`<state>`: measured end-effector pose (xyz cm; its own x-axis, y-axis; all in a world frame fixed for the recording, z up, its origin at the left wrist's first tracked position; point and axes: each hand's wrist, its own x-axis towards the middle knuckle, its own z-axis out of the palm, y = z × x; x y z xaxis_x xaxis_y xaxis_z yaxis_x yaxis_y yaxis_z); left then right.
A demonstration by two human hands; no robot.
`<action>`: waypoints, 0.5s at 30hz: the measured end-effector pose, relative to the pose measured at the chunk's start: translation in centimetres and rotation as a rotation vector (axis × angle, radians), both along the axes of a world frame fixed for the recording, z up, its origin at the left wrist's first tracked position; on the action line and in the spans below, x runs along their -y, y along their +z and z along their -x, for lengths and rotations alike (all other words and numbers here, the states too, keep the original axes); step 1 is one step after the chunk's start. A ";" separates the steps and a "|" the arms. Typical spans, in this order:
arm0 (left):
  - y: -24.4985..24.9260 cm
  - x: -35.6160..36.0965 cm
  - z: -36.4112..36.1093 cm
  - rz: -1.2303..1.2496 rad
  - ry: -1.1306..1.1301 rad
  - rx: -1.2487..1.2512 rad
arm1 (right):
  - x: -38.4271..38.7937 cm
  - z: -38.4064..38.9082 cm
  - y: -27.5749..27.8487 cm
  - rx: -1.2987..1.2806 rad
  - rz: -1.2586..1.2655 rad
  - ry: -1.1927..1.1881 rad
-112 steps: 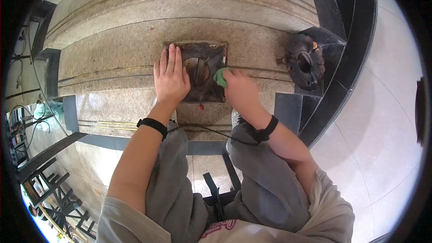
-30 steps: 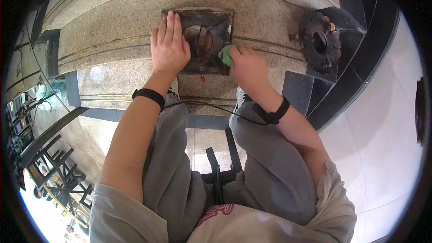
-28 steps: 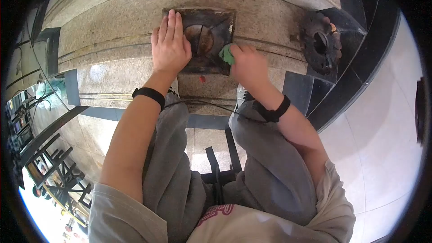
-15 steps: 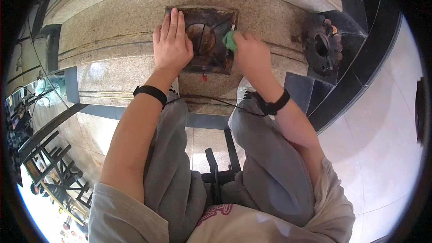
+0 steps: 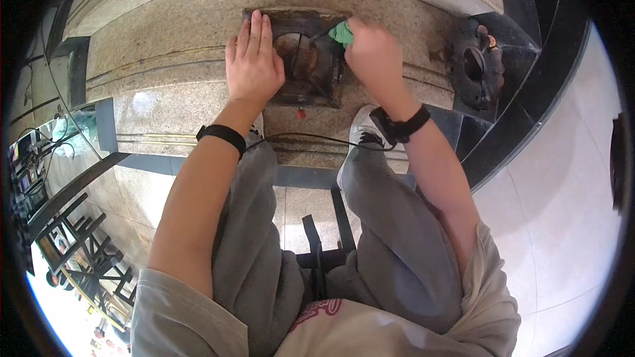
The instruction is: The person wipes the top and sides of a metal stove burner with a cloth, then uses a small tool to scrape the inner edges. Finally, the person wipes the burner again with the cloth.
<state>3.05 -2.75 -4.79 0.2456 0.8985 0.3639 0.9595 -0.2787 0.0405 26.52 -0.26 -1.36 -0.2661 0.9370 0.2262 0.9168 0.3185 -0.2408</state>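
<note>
A dark, square metal piece (image 5: 305, 88) with raised sloping sides lies on the stone step, a rust-brown round with a bar across it in its middle. My left hand (image 5: 253, 65) lies flat over its left edge, fingers stretched out. A crumpled green cloth (image 5: 341, 32) is bunched in the closed fingers of my right hand (image 5: 376, 56), at the upper right corner of the metal piece. The cloth's underside is hidden, and the right hand is slightly blurred.
On the right end of the speckled stone step (image 5: 172, 33) stands a dark scalloped metal part (image 5: 475, 69) with a round hole. A small red object (image 5: 301, 113) lies just below the square piece. A black cord (image 5: 317, 139) runs between my wrists. Dark chairs (image 5: 86, 244) are at lower left.
My right hand has moved up along the right edge of the metal piece with the green cloth, to its upper corner. My left hand stays in nearly the same place.
</note>
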 end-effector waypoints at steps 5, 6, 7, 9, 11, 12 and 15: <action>0.2 -0.1 0.0 -0.006 -0.006 -0.016 | 0.6 -0.3 -1.0 -0.039 -0.035 -0.001; 0.1 -0.1 0.0 -0.006 -0.005 -0.016 | 1.5 -0.4 -0.7 -0.039 -0.035 0.001; 0.1 -0.1 0.0 -0.006 -0.008 -0.012 | 2.8 -0.4 -0.3 -0.036 0.065 -0.022; 0.0 -0.1 0.1 -0.006 -0.010 -0.005 | 3.6 -0.5 -0.4 -0.032 0.166 -0.045; 0.0 -0.1 0.1 -0.016 -0.018 0.001 | 3.9 -0.9 -0.8 -0.091 0.083 0.014; 0.0 -0.1 0.0 -0.016 -0.018 0.001 | 3.5 -0.8 -0.5 -0.090 0.082 0.013; 0.2 0.1 0.0 -0.015 -0.023 0.004 | 0.8 -0.7 0.1 -0.054 0.151 -0.004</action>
